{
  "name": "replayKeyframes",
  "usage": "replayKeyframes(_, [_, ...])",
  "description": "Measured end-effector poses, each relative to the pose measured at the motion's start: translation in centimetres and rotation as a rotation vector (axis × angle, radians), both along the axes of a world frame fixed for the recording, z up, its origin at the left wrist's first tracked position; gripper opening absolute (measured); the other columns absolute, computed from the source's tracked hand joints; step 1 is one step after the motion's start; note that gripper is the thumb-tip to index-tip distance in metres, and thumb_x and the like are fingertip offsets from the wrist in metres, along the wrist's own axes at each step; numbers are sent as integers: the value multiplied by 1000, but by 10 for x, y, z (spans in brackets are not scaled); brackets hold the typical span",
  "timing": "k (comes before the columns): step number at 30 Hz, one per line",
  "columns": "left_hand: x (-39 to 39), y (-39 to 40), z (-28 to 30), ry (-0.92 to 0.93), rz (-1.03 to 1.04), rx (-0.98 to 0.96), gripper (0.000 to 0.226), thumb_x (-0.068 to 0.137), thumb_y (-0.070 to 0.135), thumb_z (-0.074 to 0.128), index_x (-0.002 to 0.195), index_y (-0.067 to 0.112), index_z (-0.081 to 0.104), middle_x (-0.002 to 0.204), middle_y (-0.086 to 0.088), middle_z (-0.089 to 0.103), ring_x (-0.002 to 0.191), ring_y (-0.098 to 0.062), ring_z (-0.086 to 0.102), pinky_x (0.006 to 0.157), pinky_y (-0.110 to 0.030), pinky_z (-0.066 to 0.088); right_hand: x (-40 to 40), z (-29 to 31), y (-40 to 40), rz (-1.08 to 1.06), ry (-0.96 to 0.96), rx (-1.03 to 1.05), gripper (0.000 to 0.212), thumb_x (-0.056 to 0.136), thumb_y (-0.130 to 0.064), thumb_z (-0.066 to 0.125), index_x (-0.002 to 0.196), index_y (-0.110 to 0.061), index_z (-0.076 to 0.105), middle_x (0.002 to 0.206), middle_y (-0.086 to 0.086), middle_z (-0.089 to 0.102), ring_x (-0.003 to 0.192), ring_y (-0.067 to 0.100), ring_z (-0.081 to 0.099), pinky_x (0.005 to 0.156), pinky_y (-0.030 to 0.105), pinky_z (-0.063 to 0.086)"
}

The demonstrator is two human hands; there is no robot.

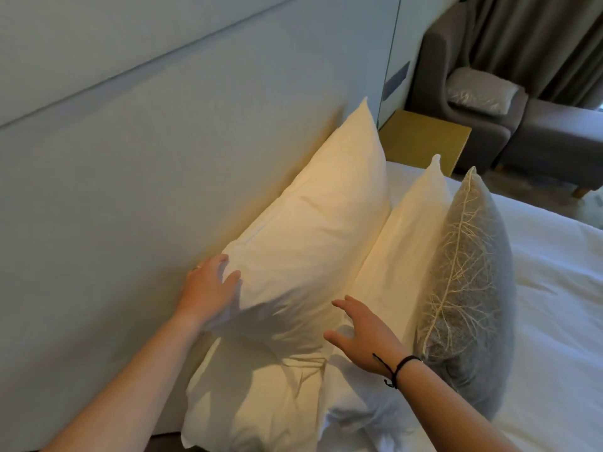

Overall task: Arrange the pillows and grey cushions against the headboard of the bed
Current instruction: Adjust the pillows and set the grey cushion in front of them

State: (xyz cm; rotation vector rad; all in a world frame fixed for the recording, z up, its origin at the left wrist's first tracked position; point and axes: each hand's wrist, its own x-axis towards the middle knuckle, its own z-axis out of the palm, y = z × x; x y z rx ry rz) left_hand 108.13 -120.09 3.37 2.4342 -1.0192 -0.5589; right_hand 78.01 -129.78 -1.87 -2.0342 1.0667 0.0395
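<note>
Your two bare forearms reach in from the bottom of the frame. Your left hand [208, 288], a ring on one finger, curls its fingers round the near upper corner of a white pillow [310, 230] at centre frame. Your right hand [362, 334] is spread wide, fingers straight; whether it touches the cloth below, you cannot tell from this view. A black cord bracelet [396, 368] circles that wrist.

Counted: three white pillows and one grey cushion. The held pillow is plump, soft and creased, standing on edge against the pale padded headboard [130, 158] that fills the left of the frame. A second white pillow [408, 243] stands just right of it. A third, crumpled pillow [261, 402] lies low at bottom centre. The grey cushion [470, 288], coarse fabric stitched with cream branching threads, stands against the second pillow on the white sheet [554, 305].

A grey armchair [456, 93] sits upper right.
</note>
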Motion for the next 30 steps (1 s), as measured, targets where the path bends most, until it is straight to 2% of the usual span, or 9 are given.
replayKeyframes(3, [30,-22,-17,95,-27,-17,49,97,40,54,139,17,49,143,-8,53,132,-30,47,108,-43,38,25,0,2,-97,-21,36,77,82,-65,56,148,-40,25,159,-11,21,144,9,23,115,30,26])
replayKeyframes(5, [44,-37,-25,217,-23,-66,46,99,38,52,138,13,50,140,-11,56,127,-28,52,101,-38,40,49,5,-1,-185,-67,74,76,84,-64,56,148,-38,26,157,-13,27,142,8,28,112,27,26])
replayKeyframes(7, [54,-49,-32,260,-25,-104,42,99,38,51,133,14,55,131,-11,62,119,-28,57,92,-36,42,77,11,-6,-268,-111,100,75,84,-64,55,148,-38,26,155,-15,29,141,9,30,111,27,25])
replayKeyframes(11, [63,-63,-41,263,-47,-168,35,94,40,58,122,21,62,114,-4,68,100,-24,64,79,-35,48,125,11,-13,-413,-181,158,74,84,-65,54,147,-38,27,155,-14,31,141,12,31,107,27,27])
replayKeyframes(15, [65,-62,-41,101,-97,-161,29,98,38,50,118,21,61,111,-5,69,100,-29,63,85,-43,53,141,5,-7,-500,-188,183,78,79,-68,54,147,-39,28,155,-14,29,141,10,29,103,22,24])
replayKeyframes(19, [53,-50,-32,66,-49,-247,19,100,31,44,119,32,49,112,-7,65,100,-32,60,85,-47,53,141,4,-6,-488,-117,166,75,83,-63,53,148,-37,26,156,-12,28,142,12,29,110,29,26])
replayKeyframes(22, [54,-42,-29,-2,-38,-198,25,99,35,47,124,33,44,113,-7,65,98,-32,62,76,-38,48,147,11,-13,-435,-111,109,70,87,-60,50,148,-37,26,156,-11,29,143,13,29,114,33,26])
replayKeyframes(25, [56,-27,-23,-67,-46,-123,29,98,41,47,126,33,45,113,-5,67,99,-31,63,72,-34,43,157,19,-21,-363,-109,50,59,95,-53,44,149,-40,24,159,-11,23,145,14,23,115,34,22])
replayKeyframes(30, [62,3,-18,-152,-109,-100,20,98,34,47,118,36,51,107,-2,70,96,-30,64,73,-37,49,179,26,-12,-249,-143,-1,50,99,-49,38,148,-43,26,161,-13,14,147,17,17,117,35,17])
